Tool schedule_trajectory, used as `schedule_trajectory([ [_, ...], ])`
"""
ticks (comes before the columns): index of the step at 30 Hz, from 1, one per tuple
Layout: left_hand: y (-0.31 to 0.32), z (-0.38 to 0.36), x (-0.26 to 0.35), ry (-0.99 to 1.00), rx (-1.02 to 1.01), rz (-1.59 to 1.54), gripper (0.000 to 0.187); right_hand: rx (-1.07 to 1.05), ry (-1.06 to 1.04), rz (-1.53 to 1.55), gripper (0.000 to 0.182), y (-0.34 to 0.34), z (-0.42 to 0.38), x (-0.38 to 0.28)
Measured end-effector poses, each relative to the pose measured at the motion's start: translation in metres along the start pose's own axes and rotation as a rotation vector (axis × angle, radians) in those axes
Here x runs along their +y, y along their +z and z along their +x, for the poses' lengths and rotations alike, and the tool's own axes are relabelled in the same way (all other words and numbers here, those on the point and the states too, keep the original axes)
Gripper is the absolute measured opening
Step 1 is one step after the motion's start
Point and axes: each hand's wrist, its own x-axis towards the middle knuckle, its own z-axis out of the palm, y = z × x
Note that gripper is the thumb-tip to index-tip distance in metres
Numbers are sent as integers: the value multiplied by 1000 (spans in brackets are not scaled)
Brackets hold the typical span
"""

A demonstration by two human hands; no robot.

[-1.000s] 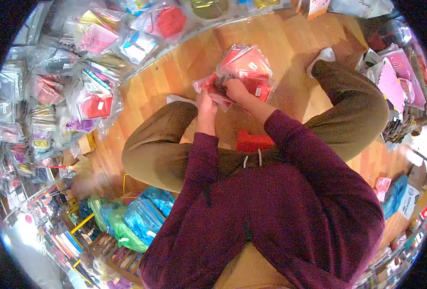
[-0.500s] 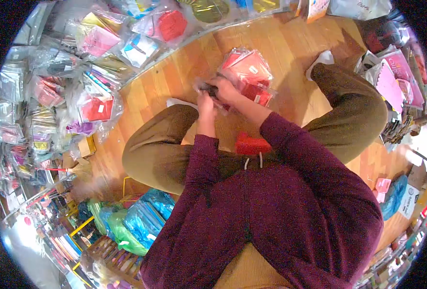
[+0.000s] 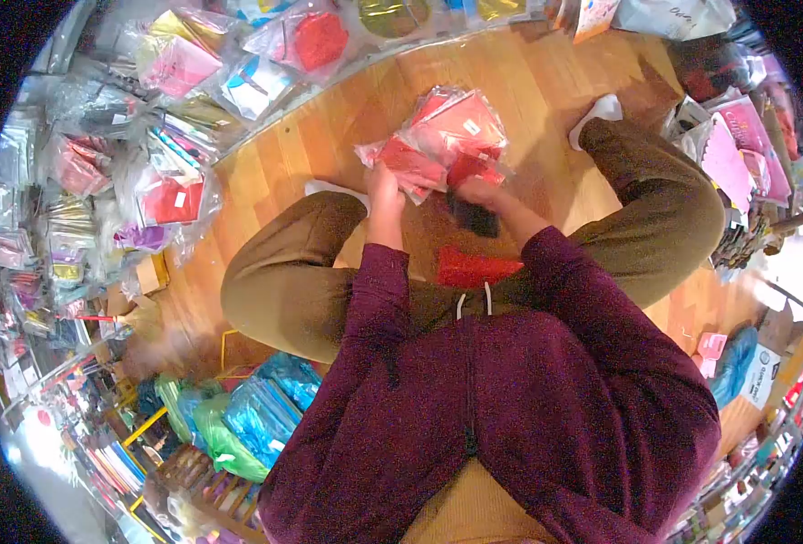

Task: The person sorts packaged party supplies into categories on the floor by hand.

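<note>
My left hand (image 3: 383, 189) is closed on the near edge of a red packet (image 3: 412, 167) in clear plastic, held just above the floor. To its right, my right hand (image 3: 481, 193) grips a dark, blocky object (image 3: 474, 218), whose kind I cannot make out. Beyond both hands lies a pile of red packets (image 3: 460, 122) in clear wrapping, one with a small white label. Another red packet (image 3: 489, 168) sits at the near side of that pile, close to my right fingers. Between my legs rests a flat bright red item (image 3: 474, 267), partly covered by my clothing.
Wooden floor (image 3: 329, 127) surrounds the pile between my bent legs. Many plastic-wrapped packets (image 3: 175, 199) line the left and far sides. Blue and green plastic bags (image 3: 261, 408) lie at lower left. Pink packets (image 3: 737, 154) and a cardboard box (image 3: 764, 376) are on the right.
My hands were together around the dark object at the packet; now they are apart. The right hand has moved right and nearer with the dark object, leaving the red packet in my left hand.
</note>
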Motion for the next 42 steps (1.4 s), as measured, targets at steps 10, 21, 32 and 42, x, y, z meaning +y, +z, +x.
schedule_trajectory([
  [10,2,-7,3,-27,38,53,31,170,-823,-335,26,201,127,109],
  [21,-2,1,-2,-8,19,23,29,673,-1014,-1092,19,213,140,110],
  [32,-5,6,-8,-6,-21,3,30,100,-524,-999,18,163,94,80],
  [42,-9,12,-9,-16,34,43,35,429,161,108,25,91,30,21],
])
